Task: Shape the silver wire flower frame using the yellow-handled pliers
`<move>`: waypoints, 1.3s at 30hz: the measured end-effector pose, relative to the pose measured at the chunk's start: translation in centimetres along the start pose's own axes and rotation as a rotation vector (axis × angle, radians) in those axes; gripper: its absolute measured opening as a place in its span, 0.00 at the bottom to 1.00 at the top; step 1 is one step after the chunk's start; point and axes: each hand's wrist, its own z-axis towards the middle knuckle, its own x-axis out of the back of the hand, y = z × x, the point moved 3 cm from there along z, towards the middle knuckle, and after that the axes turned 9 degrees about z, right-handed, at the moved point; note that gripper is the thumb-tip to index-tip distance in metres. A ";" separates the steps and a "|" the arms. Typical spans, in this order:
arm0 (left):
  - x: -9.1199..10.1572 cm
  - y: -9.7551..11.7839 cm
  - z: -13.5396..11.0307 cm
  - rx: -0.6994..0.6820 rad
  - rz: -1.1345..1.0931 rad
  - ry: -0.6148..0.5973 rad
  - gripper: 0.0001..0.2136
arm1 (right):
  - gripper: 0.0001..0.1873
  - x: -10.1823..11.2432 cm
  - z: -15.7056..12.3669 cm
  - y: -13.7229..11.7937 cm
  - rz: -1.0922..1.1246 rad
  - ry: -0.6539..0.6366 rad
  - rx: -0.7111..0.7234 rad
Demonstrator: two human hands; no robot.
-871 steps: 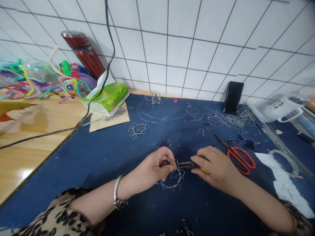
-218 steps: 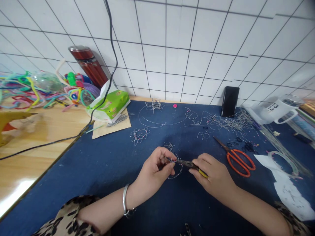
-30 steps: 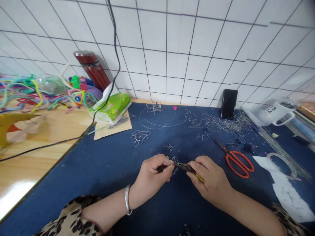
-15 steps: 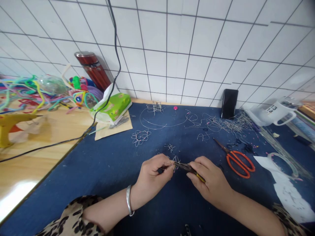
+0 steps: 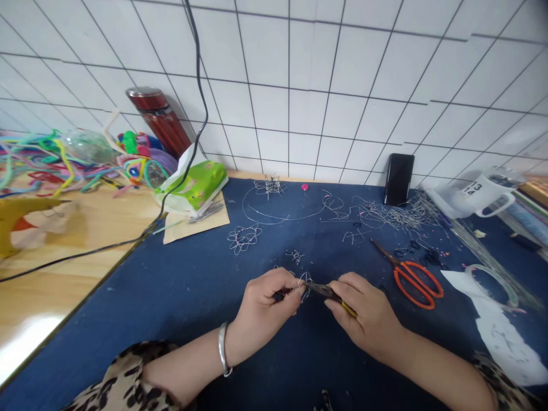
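My left hand (image 5: 268, 302) is closed, its thumb and fingers pinching a small piece of bent silver wire (image 5: 306, 279). My right hand (image 5: 363, 311) grips a pair of pliers (image 5: 322, 289) with yellow on the handle. The pliers' jaws reach the wire right beside my left fingertips; part of the wire is hidden by those fingers. Just beyond my hands lies a small spiky wire piece (image 5: 295, 256). Farther left sits a flower-shaped wire ring (image 5: 244, 238) with small pink beads.
Orange-handled scissors (image 5: 417, 279) lie right of my hands. Loose wire (image 5: 398, 216) is heaped before a phone (image 5: 399, 180) leaning on the wall. A white mug (image 5: 488, 194) stands at right. Left are a tissue pack (image 5: 201, 185), a red flask (image 5: 160, 123), a black cable (image 5: 200, 85) and a glue gun (image 5: 11, 222).
The wire between my left fingers and the pliers has turned slightly and now shows a rounder loop. Both hands stay in nearly the same place; the view has shifted a little.
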 end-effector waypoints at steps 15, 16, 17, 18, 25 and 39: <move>-0.1 0.2 0.3 0.022 -0.099 -0.049 0.02 | 0.11 0.5 0.2 0.3 0.132 -0.052 -0.016; -0.1 0.2 0.3 0.015 -0.079 -0.047 0.02 | 0.11 0.5 0.3 0.3 0.090 -0.041 -0.007; -0.1 0.2 0.3 0.009 -0.056 -0.041 0.02 | 0.11 0.6 0.3 0.2 0.043 -0.028 0.003; 0.0 0.2 0.3 0.002 -0.031 -0.035 0.02 | 0.11 0.6 0.3 0.2 -0.003 -0.014 0.014; -0.1 0.1 0.3 0.005 0.030 -0.014 0.02 | 0.11 0.5 0.1 -0.1 -0.146 0.018 0.058; -0.2 -0.2 0.3 0.133 -0.087 -0.068 0.03 | 0.10 0.7 0.3 -0.1 -0.080 -0.005 0.026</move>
